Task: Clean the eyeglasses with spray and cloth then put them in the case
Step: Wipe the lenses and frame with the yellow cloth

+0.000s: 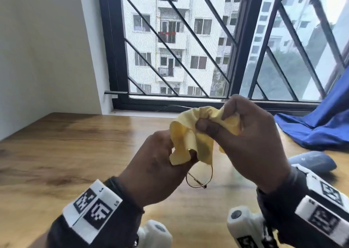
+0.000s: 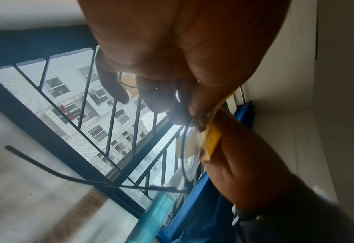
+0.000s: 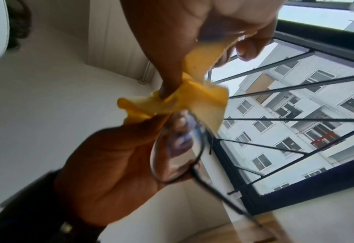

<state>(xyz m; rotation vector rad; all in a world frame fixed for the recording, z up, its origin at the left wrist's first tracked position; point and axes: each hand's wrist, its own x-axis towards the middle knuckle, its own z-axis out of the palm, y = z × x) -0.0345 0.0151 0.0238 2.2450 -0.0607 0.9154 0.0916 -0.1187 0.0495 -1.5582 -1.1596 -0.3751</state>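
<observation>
Thin round wire-rimmed eyeglasses are held above the wooden table. My left hand pinches the frame near its bridge, one lens hanging below the fingers. My right hand grips a crumpled yellow cloth, bunched over the upper part of the glasses. One temple arm sticks out to the side. A blue-grey case lies on the table to the right. A teal spray bottle shows in the left wrist view.
A blue cloth is heaped at the table's right edge below the barred window. A white wall stands to the left. The table's left half is bare wood.
</observation>
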